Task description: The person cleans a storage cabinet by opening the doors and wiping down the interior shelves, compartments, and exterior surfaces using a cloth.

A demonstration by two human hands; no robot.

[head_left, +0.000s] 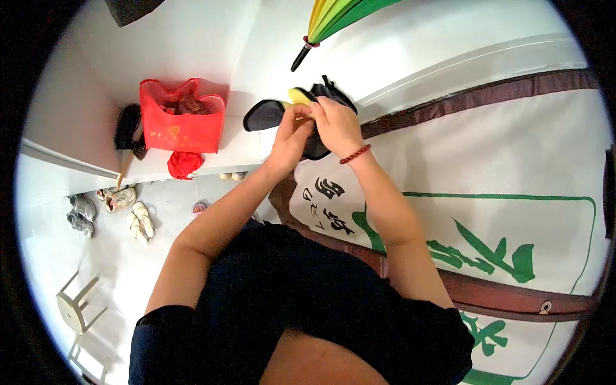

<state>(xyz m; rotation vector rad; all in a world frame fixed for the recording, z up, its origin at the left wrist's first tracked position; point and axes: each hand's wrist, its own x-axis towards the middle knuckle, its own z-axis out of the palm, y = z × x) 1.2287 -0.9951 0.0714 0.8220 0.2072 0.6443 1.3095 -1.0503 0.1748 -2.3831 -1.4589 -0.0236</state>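
Observation:
In front of me, my left hand (292, 141) and my right hand (336, 126) meet with their fingers bent together. Between them is a dark item with rounded flaps (264, 115) and a yellow part (299, 96); I cannot make out what it is. The fingertips of both hands pinch it near the yellow part. A dark flap sticks out to the left, and more dark cloth (343, 97) lies behind my right hand. A red braided bracelet (355, 154) is round my right wrist.
A red bag (183, 131) stands on a white ledge at the left, with red cloth (185, 165) below it. Shoes (120, 199) and a stool (70, 312) are on the floor. An umbrella (327, 25) is above; a white cloth with green characters (500, 141) covers the right.

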